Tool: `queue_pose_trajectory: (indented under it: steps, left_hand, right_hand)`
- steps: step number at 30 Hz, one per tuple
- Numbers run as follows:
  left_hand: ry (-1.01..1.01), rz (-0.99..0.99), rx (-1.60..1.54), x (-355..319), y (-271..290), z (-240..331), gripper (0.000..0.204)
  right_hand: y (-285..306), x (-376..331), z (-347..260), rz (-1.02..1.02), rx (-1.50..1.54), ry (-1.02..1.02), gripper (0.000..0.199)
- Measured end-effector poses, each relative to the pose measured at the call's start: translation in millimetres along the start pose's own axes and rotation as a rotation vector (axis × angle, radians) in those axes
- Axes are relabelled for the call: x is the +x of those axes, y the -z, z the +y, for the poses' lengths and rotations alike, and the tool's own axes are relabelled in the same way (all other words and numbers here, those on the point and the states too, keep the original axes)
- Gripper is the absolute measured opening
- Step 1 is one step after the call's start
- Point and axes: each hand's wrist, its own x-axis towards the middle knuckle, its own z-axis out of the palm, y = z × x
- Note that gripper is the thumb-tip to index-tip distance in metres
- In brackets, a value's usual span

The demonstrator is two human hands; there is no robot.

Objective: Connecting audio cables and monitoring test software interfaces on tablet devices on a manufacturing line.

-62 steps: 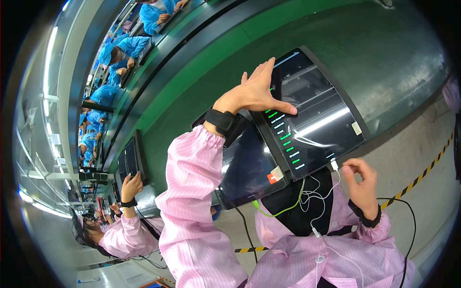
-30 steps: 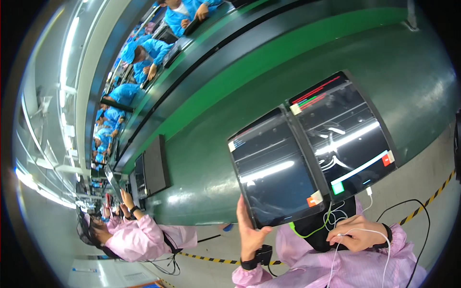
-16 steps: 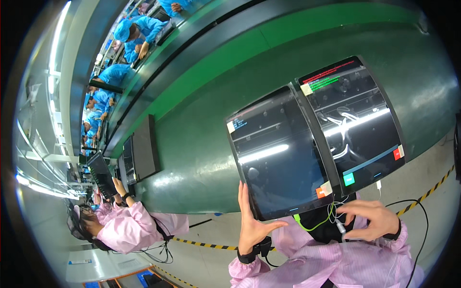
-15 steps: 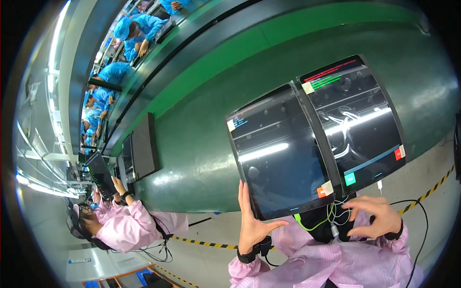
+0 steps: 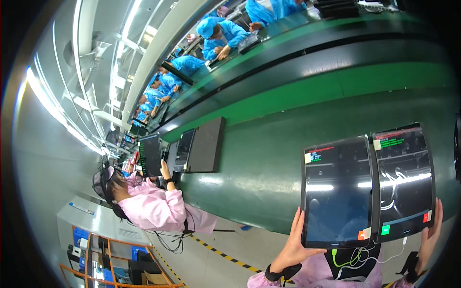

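At the frame's lower right, the right hand [image 5: 429, 234] has left the cables [image 5: 334, 255] to grasp the right tablet [image 5: 406, 199] while the left hand [image 5: 290, 250] grips the left tablet [image 5: 337, 211], so both seem steadied.

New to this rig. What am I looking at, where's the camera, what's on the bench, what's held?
No robot here: just a person's bare hands. The one view comes from a wide fisheye camera on the wearer's head, looking down, so straight edges bend near the rim. The left hand is at the lower-left corner of the left tablet; the right hand is at the right edge of the right tablet. How firmly they grip isn't clear. Farther left, a dark grey block lies on the green bench, and a co-worker in pink holds another tablet.
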Motion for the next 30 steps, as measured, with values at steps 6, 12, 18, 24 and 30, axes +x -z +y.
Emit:
queue_pose_trajectory:
  steps: [6, 12, 18, 24, 30]
  left_hand:
    - [0.028, -0.004, 0.013, 4, 9, 3, 0.118]
    - [-0.001, -0.032, 0.068, 13, 10, -1, 0.119]
    - [0.025, 0.071, 0.044, 13, 3, 6, 0.115]
    - [0.007, 0.058, -0.010, 13, 7, -3, 0.111]
    - [-0.069, 0.197, -0.528, 23, -1, -27, 0.068]
  right_hand:
    - [-18, 1, -28, -0.009, 0.098, -0.043, 0.102]
    - [-23, 1, -36, 0.024, 0.164, -0.023, 0.103]
    - [-23, 2, -37, 0.027, 0.138, 0.001, 0.102]
    - [-21, -1, -32, -0.001, 0.179, 0.008, 0.100]
    - [-3, -1, -29, 0.178, 0.117, 0.084, 0.061]
